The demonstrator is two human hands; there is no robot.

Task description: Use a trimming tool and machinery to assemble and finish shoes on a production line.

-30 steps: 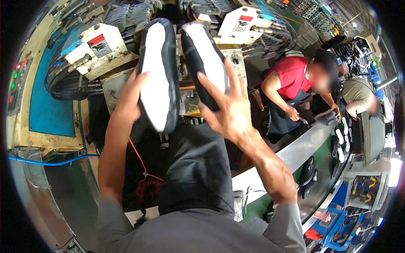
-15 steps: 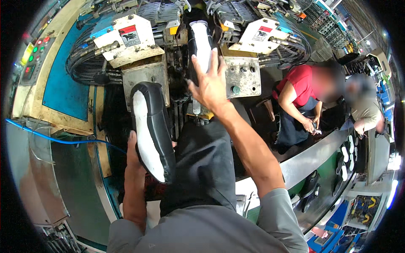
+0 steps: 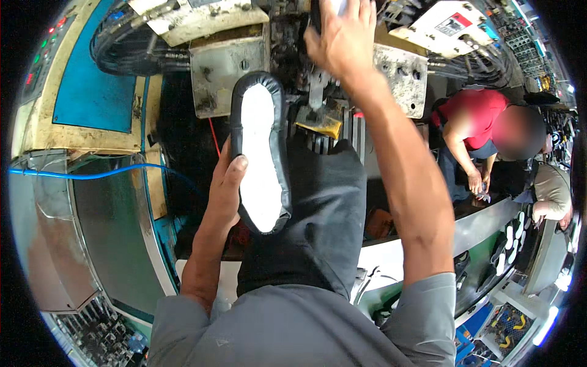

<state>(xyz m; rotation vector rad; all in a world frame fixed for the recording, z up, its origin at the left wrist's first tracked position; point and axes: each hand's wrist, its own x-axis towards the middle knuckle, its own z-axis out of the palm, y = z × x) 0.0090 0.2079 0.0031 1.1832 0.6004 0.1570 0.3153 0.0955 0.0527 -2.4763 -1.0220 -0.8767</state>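
My left hand (image 3: 227, 183) grips a black shoe upper (image 3: 285, 160) by its left side, thumb pressed against the edge of the white bottom. That white bottom (image 3: 260, 131) faces up, and the shoe hangs over my left thigh. My right hand (image 3: 345, 46) reaches into the machine at the top of the view, laid over a second black shoe with a white bottom (image 3: 340, 5). Its fingers are spread, with the thumb out to the left. Most of this second shoe is cut off by the upper edge or hidden under the hand.
Grimy metal boxes (image 3: 229, 79) flank the machine's middle, with black hoses (image 3: 143, 52) to the left. A blue air line (image 3: 92, 174) crosses the left side. At right, a person in red (image 3: 474, 125) works beside a conveyor (image 3: 489, 214) carrying shoe parts.
The shoe in my left hand has turned so its white bottom faces me more fully. My view has tilted down and left; my right hand remains over the machine's shoe.
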